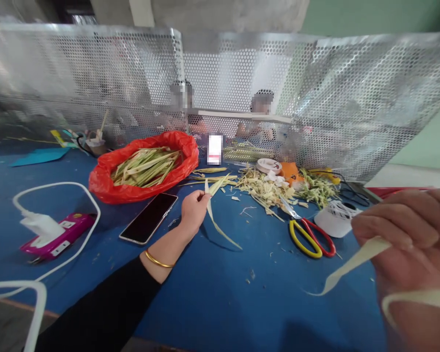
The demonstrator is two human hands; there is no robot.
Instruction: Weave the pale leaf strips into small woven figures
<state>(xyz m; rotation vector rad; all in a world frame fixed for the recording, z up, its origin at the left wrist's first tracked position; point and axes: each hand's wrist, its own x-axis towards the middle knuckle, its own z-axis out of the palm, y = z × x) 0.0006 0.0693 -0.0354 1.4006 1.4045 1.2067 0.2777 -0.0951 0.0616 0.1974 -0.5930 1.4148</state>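
My left hand, with a gold bangle at the wrist, pinches a pale green plant-leaf strip. One end of that strip curls down toward the blue table, and other pieces fan out past the fingertips. Close to the camera at the right, my right hand is closed around a pale, flat leaf strip, whose end hangs free. Between the hands lie scissors with one yellow and one red handle. A dark-screened phone rests just left of my left hand.
A red plastic bag holds many leaf strips. Leaf scraps, a tape roll and a white spool lie at the back right. A purple power strip with a white cable sits left. Behind a perforated metal screen are two people.
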